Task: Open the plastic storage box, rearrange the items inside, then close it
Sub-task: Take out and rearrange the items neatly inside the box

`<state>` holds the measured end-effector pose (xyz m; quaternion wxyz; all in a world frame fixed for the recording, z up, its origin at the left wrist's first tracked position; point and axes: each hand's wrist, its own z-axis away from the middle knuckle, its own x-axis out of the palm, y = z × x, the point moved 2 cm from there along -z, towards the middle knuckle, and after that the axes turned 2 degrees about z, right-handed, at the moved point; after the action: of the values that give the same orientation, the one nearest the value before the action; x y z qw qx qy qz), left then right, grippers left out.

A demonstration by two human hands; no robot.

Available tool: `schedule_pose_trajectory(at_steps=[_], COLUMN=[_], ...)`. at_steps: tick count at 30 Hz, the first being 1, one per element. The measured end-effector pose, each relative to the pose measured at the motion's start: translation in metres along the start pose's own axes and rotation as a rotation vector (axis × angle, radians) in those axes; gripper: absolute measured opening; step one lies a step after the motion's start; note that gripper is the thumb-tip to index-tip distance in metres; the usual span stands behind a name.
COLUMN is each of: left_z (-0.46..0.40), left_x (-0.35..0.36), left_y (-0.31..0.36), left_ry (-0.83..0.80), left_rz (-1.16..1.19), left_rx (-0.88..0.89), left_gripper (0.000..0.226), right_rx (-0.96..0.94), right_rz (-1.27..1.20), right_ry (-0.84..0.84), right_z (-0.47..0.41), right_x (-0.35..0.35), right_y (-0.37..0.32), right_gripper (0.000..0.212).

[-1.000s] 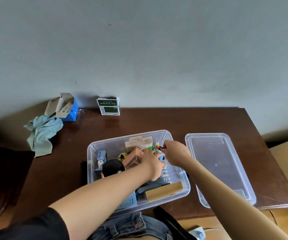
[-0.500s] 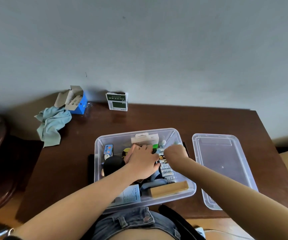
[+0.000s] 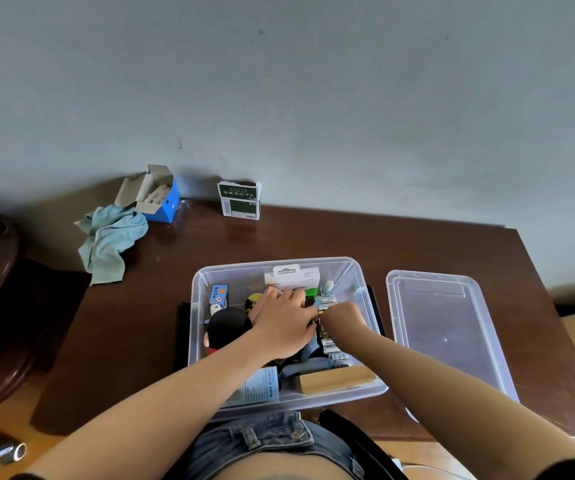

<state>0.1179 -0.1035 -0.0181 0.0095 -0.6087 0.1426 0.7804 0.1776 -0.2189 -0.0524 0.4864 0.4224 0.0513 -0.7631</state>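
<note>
Clear plastic box, lid off: both hands are held inside. Left hand is laid over items; right hand pinches a battery pack. Lid is set right of the hands on the tabletop.

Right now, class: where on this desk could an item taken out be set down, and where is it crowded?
Bare wood lies between the cloth and the storage box, and behind the box toward the green carton. The lid fills the right side. Inside the box, both hands work among packed items.
</note>
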Motion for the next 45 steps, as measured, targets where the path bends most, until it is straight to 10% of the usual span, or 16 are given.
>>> schedule_pose_trajectory(at_steps=[10,18,26,36,45], left_z=[0.023,0.08,0.104,0.139,0.145], left_x=[-0.015,-0.022,-0.014,-0.018,-0.02], left_y=[-0.015,-0.073,-0.071,-0.076,-0.081], left_ry=[0.042,0.129,0.213,0.404,0.615], left_rz=[0.118,0.255,0.17,0.62,0.882], left_rx=[-0.045,-0.364,-0.256,-0.463,-0.578], left_gripper=[0.038,0.043,0.063,0.059,0.058], right_rx=[0.106,0.029,-0.137,-0.365,-0.417], right_rz=[-0.39,-0.732,-0.895,-0.111,0.121], right_ry=[-0.032,0.236,0.416,-0.156,-0.125], right_z=[0.009,0.023,-0.003,-0.03,-0.02], right_x=[-0.017,-0.066,-0.104,-0.126,-0.128], right_y=[0.015,0.027,-0.019,-0.049,-0.059], right_gripper=[0.012,0.013,0.018,0.076,0.095])
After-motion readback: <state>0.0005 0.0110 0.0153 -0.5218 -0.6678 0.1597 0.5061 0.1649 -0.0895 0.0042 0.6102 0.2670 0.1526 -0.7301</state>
